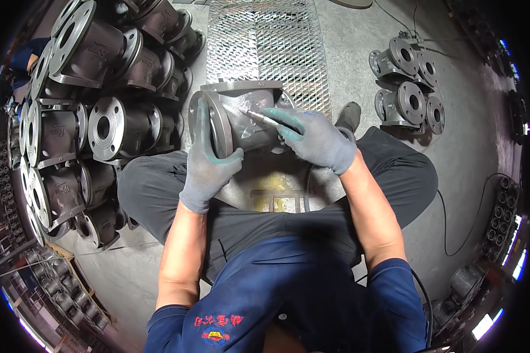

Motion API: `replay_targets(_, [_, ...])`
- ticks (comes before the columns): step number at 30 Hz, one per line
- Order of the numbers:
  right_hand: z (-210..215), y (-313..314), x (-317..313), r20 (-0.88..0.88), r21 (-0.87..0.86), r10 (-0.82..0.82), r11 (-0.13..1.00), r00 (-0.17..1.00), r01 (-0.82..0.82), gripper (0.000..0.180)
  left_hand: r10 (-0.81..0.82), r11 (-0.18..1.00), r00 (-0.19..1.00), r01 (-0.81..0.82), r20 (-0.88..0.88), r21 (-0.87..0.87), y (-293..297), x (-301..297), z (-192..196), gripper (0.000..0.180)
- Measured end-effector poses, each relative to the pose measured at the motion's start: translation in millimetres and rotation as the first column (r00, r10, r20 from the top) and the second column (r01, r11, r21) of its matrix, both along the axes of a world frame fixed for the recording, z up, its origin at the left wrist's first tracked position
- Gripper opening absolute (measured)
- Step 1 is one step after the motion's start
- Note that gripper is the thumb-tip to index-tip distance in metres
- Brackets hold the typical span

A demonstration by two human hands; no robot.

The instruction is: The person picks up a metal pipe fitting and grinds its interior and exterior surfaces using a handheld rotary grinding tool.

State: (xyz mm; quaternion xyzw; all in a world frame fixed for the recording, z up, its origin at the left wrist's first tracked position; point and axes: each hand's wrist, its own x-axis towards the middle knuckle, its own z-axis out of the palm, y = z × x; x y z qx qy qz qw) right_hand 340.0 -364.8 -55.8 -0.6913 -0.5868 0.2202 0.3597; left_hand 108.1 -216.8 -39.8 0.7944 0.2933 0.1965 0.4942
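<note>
A grey cast-metal valve body [250, 126] with round flanges sits in front of me, between my legs. My left hand [211, 159], in a grey and green glove, grips its left round flange [218, 125], fingers along the rim and thumb out to the side. In the same kind of glove, my right hand [315, 136] closes around a slim, pen-shaped metal tool [261, 116]. The tool's tip points left and meets, or nearly meets, the pale worn patch on the casting's upper side. What supports the casting underneath is mostly hidden.
Similar valve bodies [103, 126] are stacked high at my left, close to my knee. A smaller group of castings [409, 103] stands on the floor at the far right. A textured metal sheet [268, 41] lies ahead. Dark hose [444, 229] runs across the floor at right.
</note>
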Motion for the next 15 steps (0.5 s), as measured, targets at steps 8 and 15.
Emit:
replay_targets(8, [9, 1, -5, -0.037, -0.078, 0.037, 0.996, 0.999, -0.04, 0.042, -0.011, 0.994, 0.999, 0.015, -0.036, 0.112, 2, -3, -1, 0.121])
replay_targets(15, [16, 8, 21, -0.121, -0.152, -0.071, 0.987, 0.99, 0.052, 0.043, -0.008, 0.997, 0.999, 0.011, 0.034, -0.077, 0, 1, -2, 0.12])
